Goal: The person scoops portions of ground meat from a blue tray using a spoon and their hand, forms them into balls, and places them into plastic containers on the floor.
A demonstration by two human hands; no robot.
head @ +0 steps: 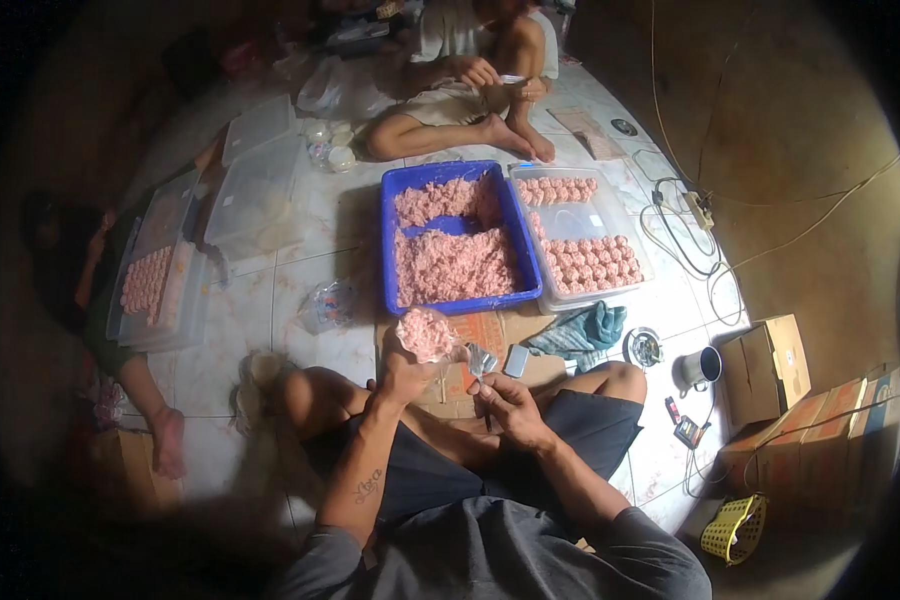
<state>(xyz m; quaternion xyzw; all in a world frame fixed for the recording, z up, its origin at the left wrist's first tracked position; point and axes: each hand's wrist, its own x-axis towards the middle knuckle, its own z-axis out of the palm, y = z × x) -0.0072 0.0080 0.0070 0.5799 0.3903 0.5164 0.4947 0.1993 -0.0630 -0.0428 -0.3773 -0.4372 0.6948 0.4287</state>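
My left hand (pixel 406 375) holds a lump of pink minced mixture (pixel 426 335) at the near edge of a blue plastic tub (pixel 461 306). A metal fork (pixel 481 361) is gripped by its handle in my right hand (pixel 504 405), its head close to the lump. More pink mixture (pixel 457 266) fills much of the tub, with a bare gap across it showing the blue bottom. Touching the tub on the right, a clear plastic container (pixel 576 223) carries rows of shaped pink balls (pixel 594 264). Whether something thin lies between my left palm and the lump, I cannot tell.
Flattened cardboard (pixel 450 390), a phone-like object (pixel 517 361), a teal cloth (pixel 585 330), an ashtray (pixel 643 347) and a metal mug (pixel 699 368) lie nearby. Another person (pixel 465 112) sits beyond the tub; a further person's foot (pixel 169 442) is at left, near another container (pixel 187 300). Cables (pixel 690 255) run at right.
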